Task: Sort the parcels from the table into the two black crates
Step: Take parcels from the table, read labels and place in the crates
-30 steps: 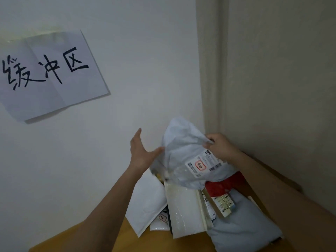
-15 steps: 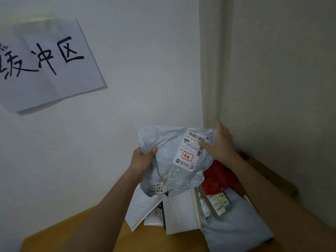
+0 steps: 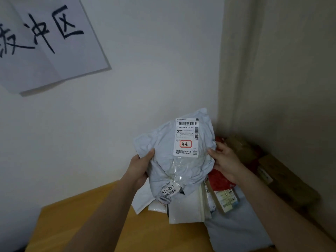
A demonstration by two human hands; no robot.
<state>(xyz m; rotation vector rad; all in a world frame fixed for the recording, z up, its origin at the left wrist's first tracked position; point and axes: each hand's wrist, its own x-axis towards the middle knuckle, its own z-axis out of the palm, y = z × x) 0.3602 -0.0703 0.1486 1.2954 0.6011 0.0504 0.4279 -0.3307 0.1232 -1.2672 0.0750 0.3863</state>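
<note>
Since half a second ago the bag [image 3: 174,160] has been turned upright, so its label [image 3: 187,137] faces the camera squarely. The left hand [image 3: 139,167] grips its left edge and the right hand [image 3: 224,160] its right edge, holding it up above the pile [image 3: 190,206] on the table [image 3: 81,224]. Its long axis runs near vertical, label end up. The limp plastic could slip from these edge grips, or its hanging bottom could drag against the parcels below. No crates are in view.
</note>
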